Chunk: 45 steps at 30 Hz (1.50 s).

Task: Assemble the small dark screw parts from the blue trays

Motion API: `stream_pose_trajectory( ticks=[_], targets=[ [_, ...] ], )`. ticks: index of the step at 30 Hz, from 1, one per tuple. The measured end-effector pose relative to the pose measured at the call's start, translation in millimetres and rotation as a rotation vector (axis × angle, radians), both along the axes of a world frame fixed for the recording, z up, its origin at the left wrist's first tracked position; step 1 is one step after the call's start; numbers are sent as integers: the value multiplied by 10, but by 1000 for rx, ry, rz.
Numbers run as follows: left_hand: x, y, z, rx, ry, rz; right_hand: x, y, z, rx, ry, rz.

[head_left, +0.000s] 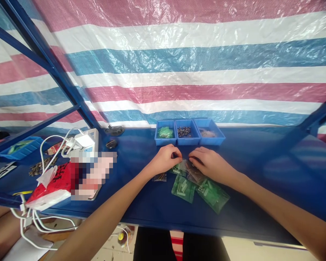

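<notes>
My left hand [167,158] is curled, thumb and fingertips pinched together just above a small green-and-clear bag [182,168]. Facing it, my right hand [208,163] has its fingers bent together over a clear bag of brownish pieces [195,175]. What either pinch holds, if anything, is too small to make out. Closer to me lie a green zip bag with pale strips [183,188] and a larger green bag [214,195], partly overlapped by the brownish one. A small bag of brass-coloured pieces [159,177] rests below my left wrist.
Behind my hands stand three blue bins: one with green bags [165,132], one with small dark metal parts [184,132], one with clear bags [208,133]. Leftward are a red bag [62,179], a power strip [93,139] with white cables, and a blue frame post [58,76]. Another person's arm shows lower left.
</notes>
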<state>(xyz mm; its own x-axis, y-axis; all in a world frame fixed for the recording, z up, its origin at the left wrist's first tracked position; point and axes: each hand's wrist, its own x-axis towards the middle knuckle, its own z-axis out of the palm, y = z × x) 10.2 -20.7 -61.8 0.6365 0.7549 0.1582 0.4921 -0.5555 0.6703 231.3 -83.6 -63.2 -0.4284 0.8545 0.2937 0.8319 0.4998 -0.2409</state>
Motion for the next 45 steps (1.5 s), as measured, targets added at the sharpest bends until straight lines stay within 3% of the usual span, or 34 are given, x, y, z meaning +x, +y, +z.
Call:
stream_pose_trajectory(
  ticks=[7,20,28,36,40,45],
  targets=[
    [-45,30,89,-147,-159,13,-7,-1,-12,23,5,33],
    [88,-48,47,-464,-578,40,-49,-47,-51,207,176,63],
    [98,-135,92,-387,-477,-64,-58,-57,33,243,261,4],
    [100,-140,92,-59,-400,6,-59,-42,81,98,405,26],
    [104,-87,36,-22,-411,38,-26,-40,57,77,393,-6],
    [107,-56,-1,-91,-456,75,24,-24,14,217,277,-3]
  ],
)
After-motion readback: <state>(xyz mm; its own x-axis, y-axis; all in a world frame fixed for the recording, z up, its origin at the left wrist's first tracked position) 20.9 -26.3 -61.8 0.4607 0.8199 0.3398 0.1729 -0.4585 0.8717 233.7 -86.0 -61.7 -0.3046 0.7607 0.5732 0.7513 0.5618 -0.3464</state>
